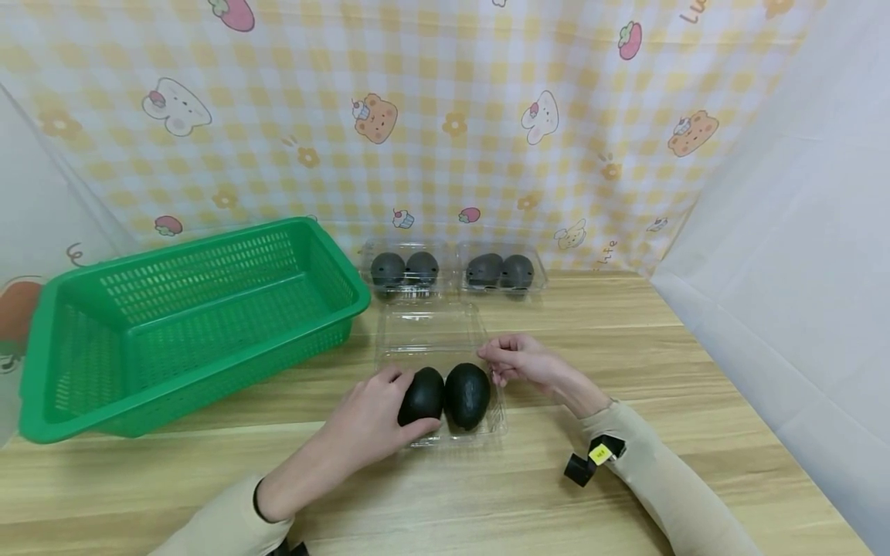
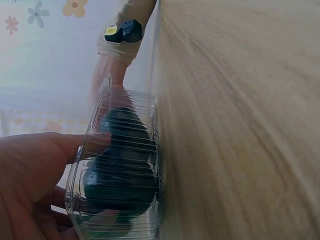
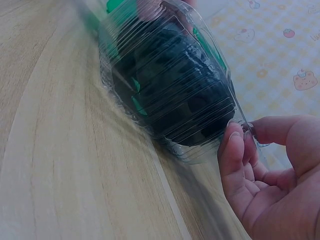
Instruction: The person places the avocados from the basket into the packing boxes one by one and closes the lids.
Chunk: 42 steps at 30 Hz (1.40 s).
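Two dark avocados, a left one (image 1: pixel 424 395) and a right one (image 1: pixel 467 397), sit side by side in a clear plastic clamshell box (image 1: pixel 497 423). Its lid (image 1: pixel 431 324) lies folded back, away from me. My left hand (image 1: pixel 368 413) grips the left avocado, thumb on the near side and fingers on the far side. At the box's right edge my right hand (image 1: pixel 524 364) pinches the rim between thumb and fingertips. The left wrist view shows the ribbed side of the box (image 2: pixel 150 200), with the left thumb reaching inside.
A large green plastic basket (image 1: pixel 215 309) stands at the left. Behind the open box, two closed clamshells, a left one (image 1: pixel 405 266) and a right one (image 1: pixel 502 266), each hold two avocados. They stand against a checked cloth (image 1: pixel 445 154) at the wooden table's (image 1: pixel 626 340) back.
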Available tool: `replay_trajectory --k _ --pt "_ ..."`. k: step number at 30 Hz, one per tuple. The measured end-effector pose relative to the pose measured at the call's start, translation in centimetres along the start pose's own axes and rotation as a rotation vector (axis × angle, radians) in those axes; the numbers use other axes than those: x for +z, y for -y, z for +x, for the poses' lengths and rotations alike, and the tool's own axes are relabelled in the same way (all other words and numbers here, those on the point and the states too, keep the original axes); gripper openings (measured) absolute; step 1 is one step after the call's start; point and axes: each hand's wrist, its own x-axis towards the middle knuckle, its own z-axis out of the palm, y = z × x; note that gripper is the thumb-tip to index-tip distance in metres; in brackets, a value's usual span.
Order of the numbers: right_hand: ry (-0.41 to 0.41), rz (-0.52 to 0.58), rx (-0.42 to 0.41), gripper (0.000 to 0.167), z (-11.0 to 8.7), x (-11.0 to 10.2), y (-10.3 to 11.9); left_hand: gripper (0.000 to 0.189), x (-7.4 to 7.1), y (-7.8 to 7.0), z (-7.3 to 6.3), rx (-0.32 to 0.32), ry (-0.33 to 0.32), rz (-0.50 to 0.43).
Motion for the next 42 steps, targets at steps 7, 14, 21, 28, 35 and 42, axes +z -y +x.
replay_trajectory --k 7,14,21,28,35,42 --pt "-0.007 0.005 0.0 0.019 0.0 -0.1 -0.1 0.058 -0.3 0.0 0.1 0.025 -0.024 -0.014" --pt "-0.009 0.001 0.0 0.022 -0.1 -0.3 0.0 0.053 -1.1 0.2 0.2 0.047 -0.058 -0.01" --pt "-0.013 0.01 0.013 0.023 -0.2 -0.3 0.3 0.053 -2.2 0.6 0.4 0.048 -0.097 0.032" --pt "-0.024 0.072 0.028 0.026 -0.4 -0.8 0.3 0.049 -2.8 1.4 0.9 0.012 -0.16 0.009" --pt "-0.085 0.122 0.047 0.027 -0.5 -1.3 0.5 0.048 -3.2 2.9 1.3 -0.056 -0.181 0.012" --pt "-0.109 0.099 0.034 0.032 -0.4 -1.4 0.5 0.046 -3.4 4.6 1.6 -0.13 -0.139 -0.027"
